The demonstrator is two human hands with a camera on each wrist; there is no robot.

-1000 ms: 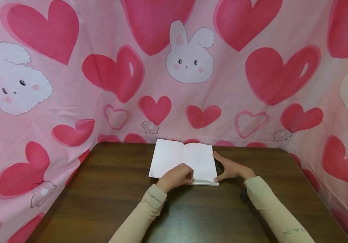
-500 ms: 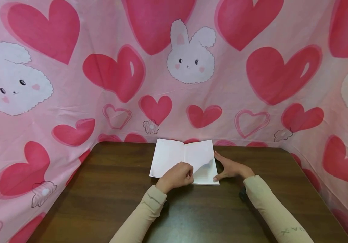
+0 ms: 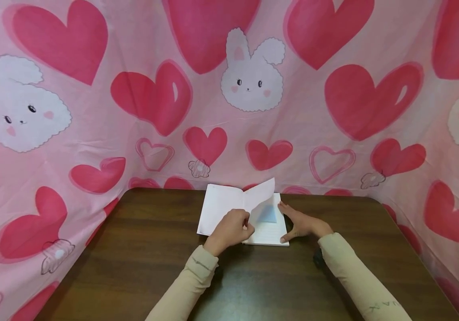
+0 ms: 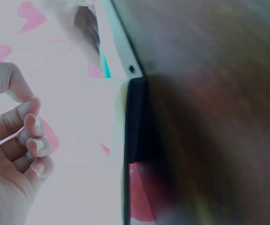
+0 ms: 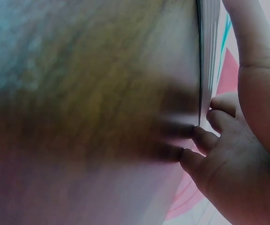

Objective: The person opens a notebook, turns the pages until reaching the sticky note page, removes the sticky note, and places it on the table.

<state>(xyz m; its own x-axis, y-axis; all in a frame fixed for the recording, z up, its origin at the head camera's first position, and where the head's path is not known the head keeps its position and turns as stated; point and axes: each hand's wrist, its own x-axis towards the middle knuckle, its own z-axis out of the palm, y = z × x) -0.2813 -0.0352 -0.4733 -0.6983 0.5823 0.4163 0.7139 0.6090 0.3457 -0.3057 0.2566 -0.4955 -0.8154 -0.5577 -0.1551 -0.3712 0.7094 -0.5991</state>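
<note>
An open notebook (image 3: 219, 206) with white pages lies near the far edge of the table. My left hand (image 3: 230, 229) pinches a page (image 3: 264, 190), which stands raised and curved over the right half. Below it show faintly lined paper and a light blue patch (image 3: 268, 214). In the left wrist view, thumb and index finger of the left hand (image 4: 18, 140) meet at the tips, the others curling. My right hand (image 3: 304, 224) rests spread along the notebook's right edge, thumb at the near corner. The right wrist view shows its fingertips (image 5: 198, 133) beside the page block (image 5: 210, 51).
The brown wooden table (image 3: 133, 267) stretches to both sides and in front of the notebook. A pink cloth (image 3: 301, 107) with hearts and rabbits hangs close behind the table and along its sides.
The right-hand page has lifted and swung up toward the left, uncovering lined paper and the blue patch. My left hand has shifted and tilted slightly; the right hand stays nearly in place.
</note>
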